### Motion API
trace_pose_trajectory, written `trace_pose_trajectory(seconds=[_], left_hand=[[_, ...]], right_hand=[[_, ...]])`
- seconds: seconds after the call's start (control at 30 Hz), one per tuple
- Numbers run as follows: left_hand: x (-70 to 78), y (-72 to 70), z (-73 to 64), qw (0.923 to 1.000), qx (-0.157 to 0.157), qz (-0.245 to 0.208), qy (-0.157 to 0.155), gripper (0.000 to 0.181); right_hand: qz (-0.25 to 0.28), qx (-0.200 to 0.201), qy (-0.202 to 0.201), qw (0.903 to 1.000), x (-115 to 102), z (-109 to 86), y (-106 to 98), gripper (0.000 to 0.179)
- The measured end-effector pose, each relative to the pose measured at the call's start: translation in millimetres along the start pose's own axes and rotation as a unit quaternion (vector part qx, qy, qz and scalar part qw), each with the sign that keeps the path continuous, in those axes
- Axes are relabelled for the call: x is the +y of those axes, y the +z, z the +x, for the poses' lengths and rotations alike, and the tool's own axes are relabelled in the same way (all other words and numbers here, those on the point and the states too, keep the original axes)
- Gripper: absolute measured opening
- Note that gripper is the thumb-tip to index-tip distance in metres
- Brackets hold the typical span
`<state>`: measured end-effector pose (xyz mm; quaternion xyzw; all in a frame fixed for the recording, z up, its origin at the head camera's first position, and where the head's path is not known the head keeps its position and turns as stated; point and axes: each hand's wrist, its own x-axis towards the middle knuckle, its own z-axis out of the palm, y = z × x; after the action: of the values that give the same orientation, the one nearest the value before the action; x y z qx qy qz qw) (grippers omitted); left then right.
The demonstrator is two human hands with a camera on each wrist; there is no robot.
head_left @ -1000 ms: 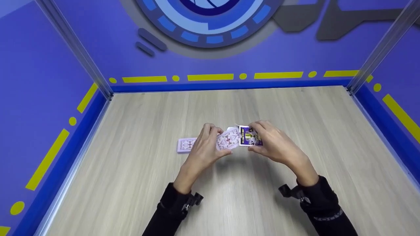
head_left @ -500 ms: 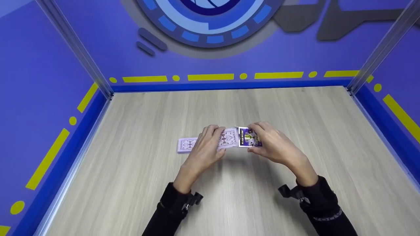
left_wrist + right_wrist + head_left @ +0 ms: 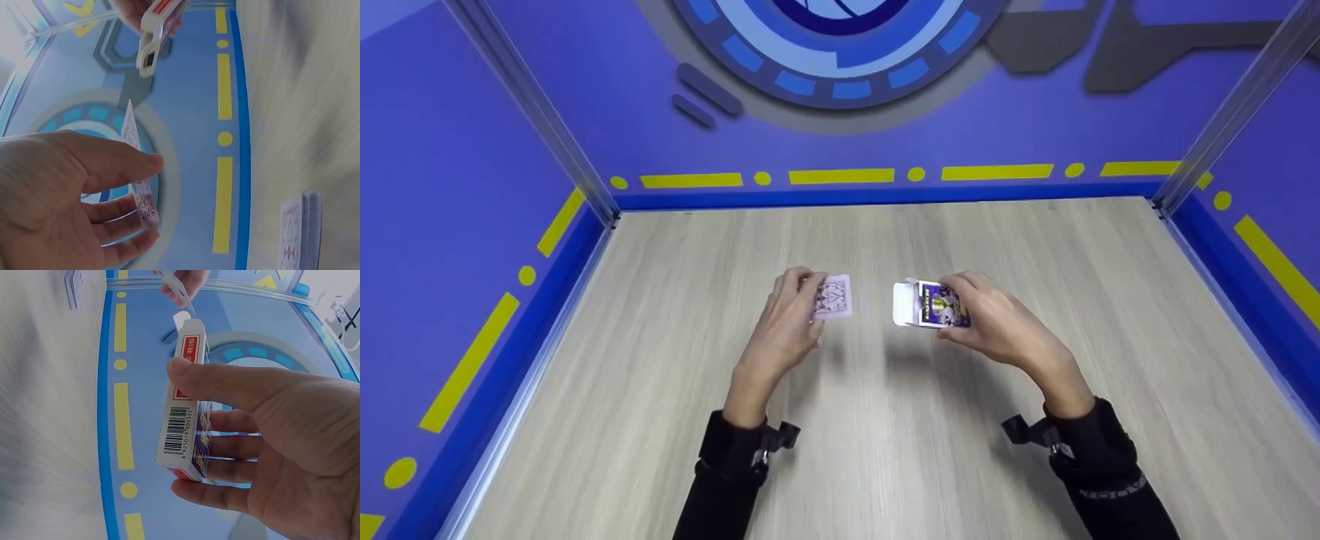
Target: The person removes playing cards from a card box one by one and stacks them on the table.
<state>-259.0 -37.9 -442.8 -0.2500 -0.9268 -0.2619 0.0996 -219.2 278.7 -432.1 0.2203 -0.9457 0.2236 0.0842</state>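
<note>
My left hand (image 3: 781,319) pinches a thin playing card (image 3: 834,297) with a floral back between thumb and fingers, held above the table. In the left wrist view the card (image 3: 145,203) shows nearly edge-on. Across a gap to the right, my right hand (image 3: 1006,322) grips a purple and white card box (image 3: 939,306). The box's white flap (image 3: 905,304) stands open, facing the card. The barcode side of the box shows in the right wrist view, under the thumb. A deck of playing cards (image 3: 291,236) lies on the table, hidden behind my left hand in the head view.
The light wood table (image 3: 870,450) is bounded by blue printed walls (image 3: 840,150) at the back and both sides. Metal posts (image 3: 540,112) stand at the back corners. Both wrists wear black bands (image 3: 735,450) with small cameras.
My left hand has drawn the card away from the box's open end, leftward, leaving a gap. The box's white flap now shows. The right hand has shifted slightly right with the box.
</note>
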Motion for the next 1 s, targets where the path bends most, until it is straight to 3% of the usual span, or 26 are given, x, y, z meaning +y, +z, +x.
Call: trace_pose_trajectory(seconds=[0.17, 0.4, 0.8, 1.0], left_hand=[[-14.8, -7.4, -0.7, 0.9997, -0.012, 0.009, -0.021, 0.064], [-32.8, -6.3, -1.7, 0.9953, -0.069, 0.032, -0.060, 0.065], [-54.1, 15.7, 0.9, 0.9818, -0.145, 0.042, -0.115, 0.064], [-60.7, 23.7, -0.3, 0.9786, -0.159, 0.034, -0.125, 0.058]], right_hand=[[0.009, 0.005, 0.007, 0.9999, 4.1, -0.9, -3.0, 0.072], [0.011, 0.010, 0.016, 0.9998, 6.9, -1.8, -5.6, 0.071], [0.014, 0.009, 0.018, 0.9997, 6.6, -1.1, -6.5, 0.071], [0.018, 0.004, 0.017, 0.9997, 4.9, 0.5, -6.4, 0.072]])
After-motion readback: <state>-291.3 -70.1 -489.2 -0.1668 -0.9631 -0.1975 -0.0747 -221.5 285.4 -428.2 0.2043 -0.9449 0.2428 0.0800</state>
